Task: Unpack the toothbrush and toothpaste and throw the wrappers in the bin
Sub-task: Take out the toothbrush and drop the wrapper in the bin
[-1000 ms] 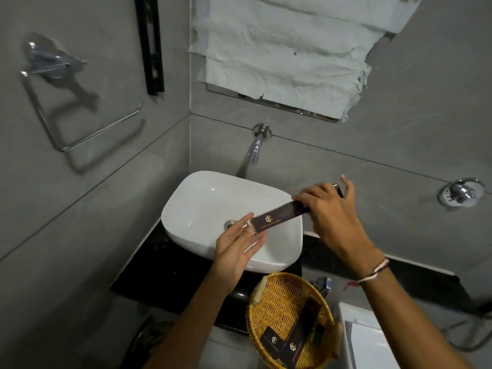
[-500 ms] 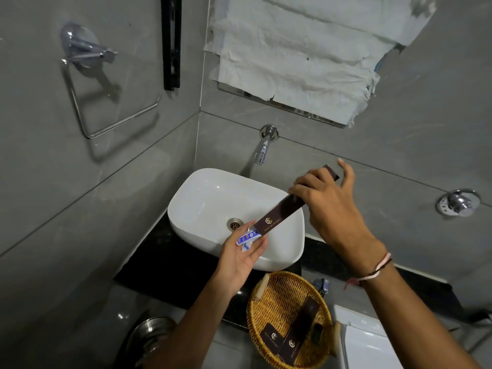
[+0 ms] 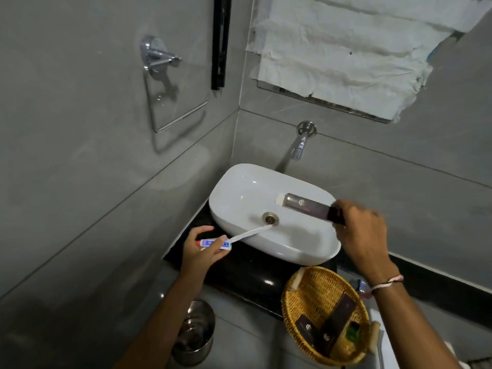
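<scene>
Over the white basin (image 3: pixel 269 209), the right hand (image 3: pixel 362 235) is clamped on 1 end of a dark brown carton (image 3: pixel 308 206), which carries a small pale emblem; any lettering on it is too blurred to read. At the basin's near-left rim, the left hand (image 3: pixel 202 249) grips a small toothpaste tube (image 3: pixel 214 243) with blue and red print, unreadable, together with a white toothbrush (image 3: pixel 250 233) whose far end points toward the drain (image 3: pixel 270 218). Near the right forearm, a wicker basket (image 3: pixel 298 310) holds 2 more dark packets (image 3: pixel 335 326) with the same emblem. Below the counter stands a steel bin (image 3: pixel 197 334).
</scene>
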Demonstrator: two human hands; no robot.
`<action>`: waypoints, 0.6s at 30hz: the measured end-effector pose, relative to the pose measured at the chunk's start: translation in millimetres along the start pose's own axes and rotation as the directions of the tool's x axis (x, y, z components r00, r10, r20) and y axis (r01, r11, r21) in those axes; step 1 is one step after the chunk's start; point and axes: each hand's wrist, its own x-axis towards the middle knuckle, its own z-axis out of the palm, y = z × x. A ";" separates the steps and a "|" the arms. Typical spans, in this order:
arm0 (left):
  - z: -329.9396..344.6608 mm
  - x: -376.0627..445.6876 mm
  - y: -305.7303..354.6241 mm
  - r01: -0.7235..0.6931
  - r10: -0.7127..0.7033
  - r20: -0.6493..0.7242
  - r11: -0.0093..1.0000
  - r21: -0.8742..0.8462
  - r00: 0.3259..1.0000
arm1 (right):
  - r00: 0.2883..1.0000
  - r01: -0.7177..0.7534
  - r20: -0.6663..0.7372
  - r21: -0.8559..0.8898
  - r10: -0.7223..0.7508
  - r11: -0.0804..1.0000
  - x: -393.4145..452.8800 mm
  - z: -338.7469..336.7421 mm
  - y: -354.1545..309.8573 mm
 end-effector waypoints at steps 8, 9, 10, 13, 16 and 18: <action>-118.0 -49.8 17.4 -0.026 0.104 -0.238 0.951 0.309 0.966 | 0.929 -0.279 0.370 0.683 0.009 0.675 -72.0 100.1 -117.7; -130.8 -57.4 11.7 0.007 0.083 -0.263 0.946 0.325 0.961 | 0.920 -0.277 0.390 0.710 -0.034 0.648 -82.4 114.5 -135.0; -143.3 -63.3 4.7 0.036 0.069 -0.286 0.938 0.344 0.956 | 0.912 -0.270 0.404 0.731 -0.079 0.627 -91.9 128.7 -150.7; -176.5 -78.4 -23.4 0.114 0.023 -0.325 0.911 0.397 0.945 | 0.876 -0.303 0.463 0.749 -0.138 0.589 -118.4 165.1 -190.3; -204.7 -85.1 -63.4 0.215 -0.031 -0.394 0.875 0.433 0.918 | 0.819 -0.309 0.530 0.731 -0.221 0.609 -145.2 207.1 -220.6; -218.5 -83.5 -94.1 0.278 -0.069 -0.443 0.861 0.425 0.894 | 0.794 -0.285 0.543 0.729 -0.273 0.623 -161.4 238.4 -232.5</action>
